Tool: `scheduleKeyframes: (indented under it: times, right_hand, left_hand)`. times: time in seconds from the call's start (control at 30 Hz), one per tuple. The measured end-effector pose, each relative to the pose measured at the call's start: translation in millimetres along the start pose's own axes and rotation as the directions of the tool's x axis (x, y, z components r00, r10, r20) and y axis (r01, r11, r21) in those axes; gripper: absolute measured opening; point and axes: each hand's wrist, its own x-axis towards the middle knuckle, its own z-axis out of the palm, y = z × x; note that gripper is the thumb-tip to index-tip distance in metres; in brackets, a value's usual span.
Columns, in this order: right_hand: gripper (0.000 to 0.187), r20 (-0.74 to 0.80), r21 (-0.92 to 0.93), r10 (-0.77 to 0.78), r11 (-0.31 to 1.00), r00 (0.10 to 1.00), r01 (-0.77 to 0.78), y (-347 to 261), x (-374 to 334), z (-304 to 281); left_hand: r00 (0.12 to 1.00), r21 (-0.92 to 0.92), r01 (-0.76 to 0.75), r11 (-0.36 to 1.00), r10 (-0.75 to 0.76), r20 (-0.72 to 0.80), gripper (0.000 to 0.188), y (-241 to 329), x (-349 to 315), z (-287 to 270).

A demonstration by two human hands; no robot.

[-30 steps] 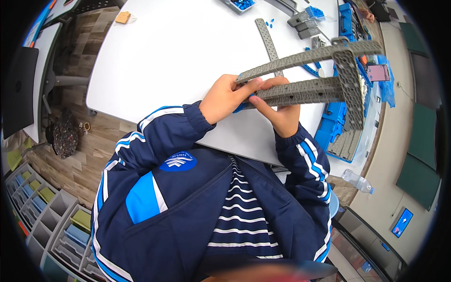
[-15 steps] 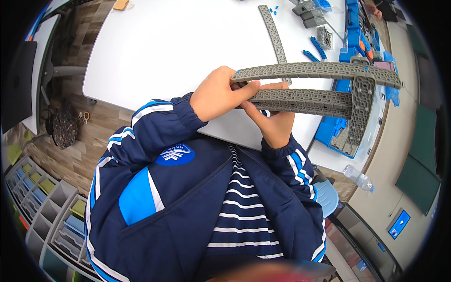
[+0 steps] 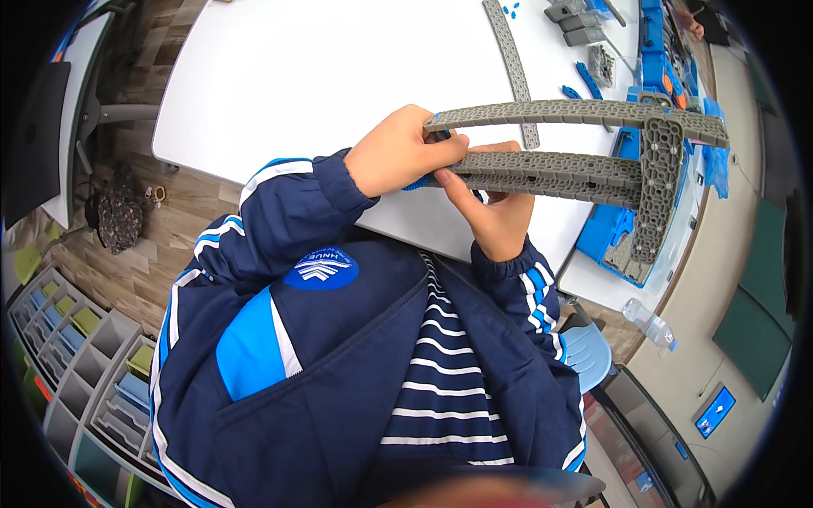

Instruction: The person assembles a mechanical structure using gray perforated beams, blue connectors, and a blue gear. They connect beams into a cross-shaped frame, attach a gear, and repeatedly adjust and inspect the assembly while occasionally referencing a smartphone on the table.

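Above the near edge of the white table [image 3: 279,93], a frame of grey perforated plastic beams [image 3: 542,169] is held up between both hands. Its long beams run to the right and join an upright crosspiece [image 3: 658,186]. My left hand [image 3: 398,152] grips the frame's left end, thumb and fingers closed around it. A blue piece [image 3: 415,183] shows just under that hand. My right hand [image 3: 491,212] closes on the lower beams from below, its thumb near the left thumb. Some of its fingers are hidden behind the beams.
A loose grey beam [image 3: 512,72] lies on the table beyond the frame. Blue strips [image 3: 589,80], a clear box of small parts [image 3: 602,65], grey blocks [image 3: 584,35] and a blue tray [image 3: 605,233] are at the right. A plastic bottle [image 3: 649,323] stands beyond the tray's near end.
The view has shifted a little, moving the table's things right. The frame has tilted slightly in my hands, and a blue piece now shows beneath my left hand.
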Motion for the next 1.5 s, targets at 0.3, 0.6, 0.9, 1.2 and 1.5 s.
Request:
scheduleKeyframes:
  times: [0.3, 0.6, 0.9, 1.2, 1.5]
  right_hand:
    - [0.030, 0.027, -0.015, -0.003, 1.000, 1.000, 0.004, 10.6, 7.0, -8.4]
    - [0.028, -0.032, -0.011, -0.038, 0.999, 0.999, 0.038, 12.7, 16.7, -9.3]
    - [0.030, 0.016, 0.012, -0.036, 0.999, 0.999, 0.036, 14.5, 19.2, -18.9]
    - [0.032, 0.075, -0.049, -0.003, 0.999, 0.997, 0.007, 13.6, 21.3, -34.6]
    - [0.032, 0.072, 0.066, -0.007, 0.998, 0.997, 0.002, 1.0, 18.4, -34.7]
  left_hand:
    - [0.990, 0.080, 0.085, 0.993, -0.094, 0.109, 0.028, -12.0, 13.1, -7.4]
    - [0.995, 0.064, 0.073, 0.995, -0.077, 0.061, 0.028, -5.0, 24.0, -5.3]
    - [0.990, 0.057, 0.113, 0.992, -0.118, 0.081, 0.031, -0.7, 30.3, -1.7]
    - [0.982, 0.060, 0.149, 0.987, -0.155, 0.108, 0.031, 2.5, 38.8, 4.6]
    - [0.999, 0.066, -0.002, 0.998, 0.005, -0.044, 0.028, 17.7, 38.2, 5.0]
